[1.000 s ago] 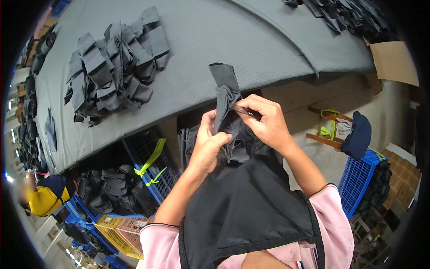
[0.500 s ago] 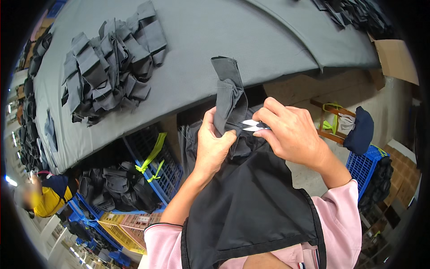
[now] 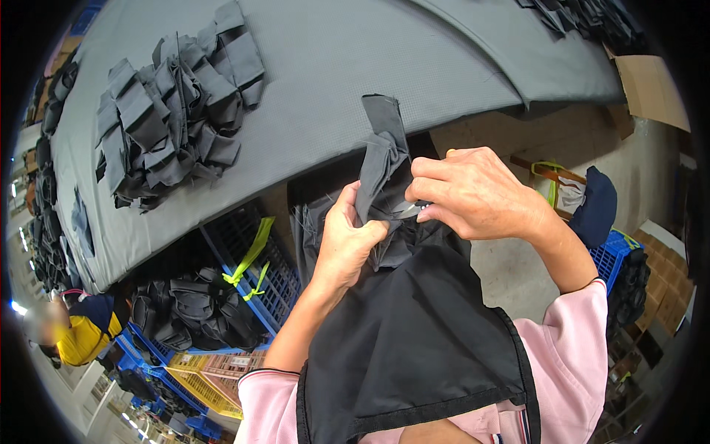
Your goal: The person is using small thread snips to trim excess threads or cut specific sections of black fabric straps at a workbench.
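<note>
My left hand (image 3: 346, 240) is closed around a bunched dark grey fabric strip (image 3: 383, 159), thumb on top. The strip's flat upper end sticks up past the table's edge, and more grey fabric hangs below my fingers. In my right hand (image 3: 477, 194) is a small pair of thread snips (image 3: 405, 212), its blades pointing left at the fabric. My curled fingers hide most of its handle. Whether the blades touch the cloth I cannot tell. On the grey-covered table (image 3: 318, 81), to the left, lies a heap of similar grey fabric pieces (image 3: 170, 111).
A black apron (image 3: 414, 325) covers my lap. Below the table at left stand a blue crate (image 3: 277, 288) with black bags (image 3: 196, 303) and a yellow crate (image 3: 196, 377). A co-worker (image 3: 89, 329) is at far left. At right are a navy cushion (image 3: 595, 207) and a cardboard box (image 3: 651, 89).
My right hand has turned over the snips and risen a little, with its forearm further right. The blades show less than before. My left hand keeps hold of the fabric strip.
</note>
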Demonstrator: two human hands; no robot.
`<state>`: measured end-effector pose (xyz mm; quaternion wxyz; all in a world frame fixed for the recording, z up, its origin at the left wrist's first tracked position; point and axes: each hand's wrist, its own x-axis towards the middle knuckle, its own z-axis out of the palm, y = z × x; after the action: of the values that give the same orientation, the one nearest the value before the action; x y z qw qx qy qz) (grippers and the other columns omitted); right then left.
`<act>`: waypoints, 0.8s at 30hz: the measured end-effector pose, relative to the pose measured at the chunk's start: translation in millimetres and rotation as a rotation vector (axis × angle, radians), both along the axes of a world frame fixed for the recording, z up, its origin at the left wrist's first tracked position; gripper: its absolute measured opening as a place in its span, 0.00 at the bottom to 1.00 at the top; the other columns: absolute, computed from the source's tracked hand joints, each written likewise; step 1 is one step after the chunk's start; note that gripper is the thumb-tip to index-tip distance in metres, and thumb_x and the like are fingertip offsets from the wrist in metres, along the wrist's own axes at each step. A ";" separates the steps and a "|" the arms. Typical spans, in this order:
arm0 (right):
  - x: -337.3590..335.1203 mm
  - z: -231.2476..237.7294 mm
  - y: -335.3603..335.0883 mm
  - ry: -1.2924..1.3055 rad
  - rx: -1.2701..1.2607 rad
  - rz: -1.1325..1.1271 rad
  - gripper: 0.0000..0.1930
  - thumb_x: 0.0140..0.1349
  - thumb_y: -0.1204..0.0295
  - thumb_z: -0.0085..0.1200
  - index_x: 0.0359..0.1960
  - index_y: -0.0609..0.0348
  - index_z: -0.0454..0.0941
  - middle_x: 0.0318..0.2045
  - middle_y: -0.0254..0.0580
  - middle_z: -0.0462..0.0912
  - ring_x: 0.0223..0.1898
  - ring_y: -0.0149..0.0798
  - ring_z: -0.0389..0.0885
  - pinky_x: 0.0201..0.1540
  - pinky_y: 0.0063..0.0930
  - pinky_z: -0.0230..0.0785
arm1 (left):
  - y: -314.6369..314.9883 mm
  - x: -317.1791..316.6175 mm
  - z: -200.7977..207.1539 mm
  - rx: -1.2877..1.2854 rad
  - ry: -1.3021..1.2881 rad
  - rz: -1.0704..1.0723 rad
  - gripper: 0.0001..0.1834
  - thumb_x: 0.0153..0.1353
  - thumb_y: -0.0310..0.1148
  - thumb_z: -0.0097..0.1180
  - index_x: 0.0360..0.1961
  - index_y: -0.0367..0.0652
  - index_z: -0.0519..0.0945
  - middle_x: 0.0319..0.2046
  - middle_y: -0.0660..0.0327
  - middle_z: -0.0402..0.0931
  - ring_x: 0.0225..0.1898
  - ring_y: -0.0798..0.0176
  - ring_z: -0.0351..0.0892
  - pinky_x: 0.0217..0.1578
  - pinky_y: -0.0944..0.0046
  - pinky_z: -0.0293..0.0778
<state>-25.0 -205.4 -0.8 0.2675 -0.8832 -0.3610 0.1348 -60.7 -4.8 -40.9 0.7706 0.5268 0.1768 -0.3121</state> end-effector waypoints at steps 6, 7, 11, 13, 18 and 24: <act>-3.3 -6.4 -3.8 0.016 0.106 -0.068 0.14 0.43 0.70 0.64 0.31 0.54 0.74 0.28 0.34 0.71 0.24 0.42 0.70 0.26 0.34 0.62 | 1.0 1.1 3.1 0.034 -0.008 -0.024 0.30 0.41 0.18 0.47 0.52 0.33 0.71 0.47 0.62 0.70 0.46 0.73 0.68 0.45 0.75 0.65; -3.0 -6.0 -4.0 0.017 0.106 -0.068 0.14 0.43 0.70 0.64 0.31 0.54 0.74 0.28 0.34 0.71 0.24 0.42 0.70 0.26 0.34 0.62 | 0.6 0.3 3.5 0.035 -0.008 -0.024 0.30 0.41 0.18 0.47 0.52 0.33 0.71 0.47 0.62 0.70 0.46 0.73 0.68 0.45 0.75 0.65; -1.2 -1.6 -5.7 0.041 0.080 -0.020 0.13 0.43 0.70 0.64 0.30 0.54 0.74 0.28 0.35 0.71 0.24 0.43 0.71 0.26 0.34 0.62 | 0.6 -1.3 -1.0 0.006 0.005 -0.054 0.31 0.42 0.18 0.49 0.54 0.32 0.68 0.46 0.61 0.71 0.46 0.71 0.70 0.47 0.72 0.66; 0.4 0.6 -5.8 0.041 0.047 0.004 0.13 0.44 0.70 0.64 0.30 0.55 0.74 0.27 0.35 0.71 0.24 0.43 0.71 0.27 0.34 0.62 | 1.0 -1.1 -2.3 -0.016 0.012 -0.072 0.32 0.44 0.18 0.51 0.55 0.30 0.65 0.46 0.59 0.71 0.46 0.69 0.70 0.48 0.71 0.66; 5.2 5.6 -5.4 0.067 -0.007 0.056 0.11 0.44 0.69 0.63 0.28 0.55 0.74 0.27 0.34 0.70 0.23 0.43 0.71 0.28 0.35 0.62 | -0.2 0.8 -2.3 -0.024 0.023 -0.090 0.32 0.43 0.18 0.50 0.55 0.30 0.64 0.45 0.59 0.71 0.45 0.70 0.70 0.46 0.72 0.66; -1.1 7.7 -9.0 0.043 0.118 -0.058 0.11 0.44 0.73 0.63 0.29 0.58 0.76 0.26 0.36 0.72 0.23 0.40 0.72 0.26 0.31 0.62 | 1.2 -1.4 -2.2 -0.010 -0.044 0.009 0.29 0.45 0.18 0.51 0.53 0.34 0.66 0.47 0.58 0.68 0.47 0.69 0.68 0.46 0.73 0.64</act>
<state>-26.1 -214.5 7.0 0.3308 -0.8727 -0.3368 0.1243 -62.1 -3.5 -43.0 0.7783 0.5289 0.1604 -0.2980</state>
